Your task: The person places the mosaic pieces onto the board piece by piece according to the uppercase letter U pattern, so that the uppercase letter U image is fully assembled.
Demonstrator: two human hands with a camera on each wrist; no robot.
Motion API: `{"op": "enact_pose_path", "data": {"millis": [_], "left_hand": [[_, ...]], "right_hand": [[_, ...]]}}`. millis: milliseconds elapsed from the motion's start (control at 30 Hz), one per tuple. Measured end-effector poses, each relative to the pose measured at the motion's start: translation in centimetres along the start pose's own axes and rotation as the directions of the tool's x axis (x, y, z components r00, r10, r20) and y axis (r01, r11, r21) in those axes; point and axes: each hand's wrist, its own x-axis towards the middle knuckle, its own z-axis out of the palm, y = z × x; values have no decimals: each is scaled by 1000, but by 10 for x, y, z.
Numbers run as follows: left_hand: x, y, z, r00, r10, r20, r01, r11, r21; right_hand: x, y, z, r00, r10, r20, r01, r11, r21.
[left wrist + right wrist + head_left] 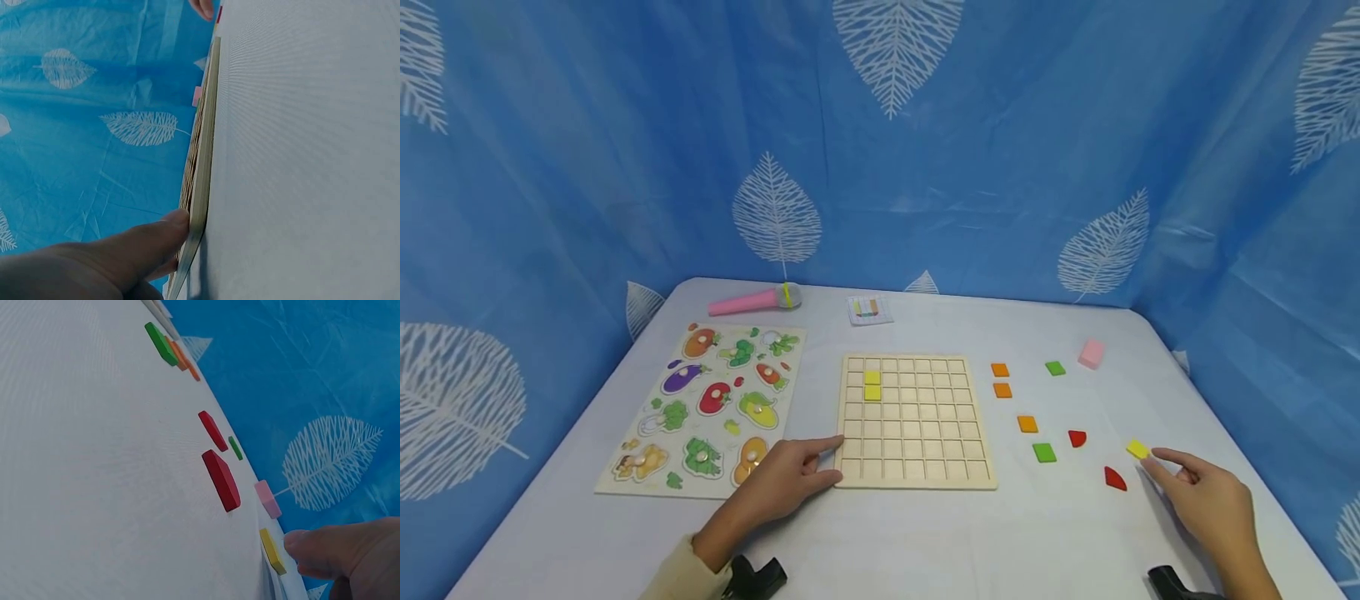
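A square wooden grid board point(917, 483) lies mid-table with two yellow tiles point(872, 392) one above the other near its upper left. My left hand point(782, 479) rests thumb and index fingertips at the board's left edge; the left wrist view shows the thumb point(165, 231) against its side. On the right, my right hand point(1213, 504) extends thumb and index finger right at the corner of a loose yellow tile point(1137, 449). From the right wrist, that tile point(272, 551) appears just beside the thumb tip. Two red quarter-round pieces point(1115, 478) lie left of this hand.
Orange tiles point(1027, 424) and green tiles point(1044, 452) lie right of the board, with a pink block point(1092, 353) farther back. A vegetable puzzle board point(647, 490) fills the left side. Behind are a pink toy microphone point(745, 302) and a small pattern card point(869, 310).
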Motion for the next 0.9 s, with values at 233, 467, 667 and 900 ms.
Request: {"op": "enact_pose_path", "data": {"millis": [233, 467, 667, 900], "left_hand": [[1, 0, 0, 1000, -4, -7, 4, 1000, 6], [1, 1, 0, 1000, -10, -15, 10, 1000, -2], [0, 1, 0, 1000, -13, -5, 13, 1000, -11], [1, 1, 1, 1000, 4, -7, -4, 1000, -23]], "right_hand": [[2, 3, 4, 1000, -16, 0, 16, 1000, -17], [3, 2, 7, 998, -60, -19, 59, 998, -30], [6, 4, 9, 994, -104, -33, 102, 994, -48], [6, 5, 10, 994, -97, -46, 95, 994, -56]]}}
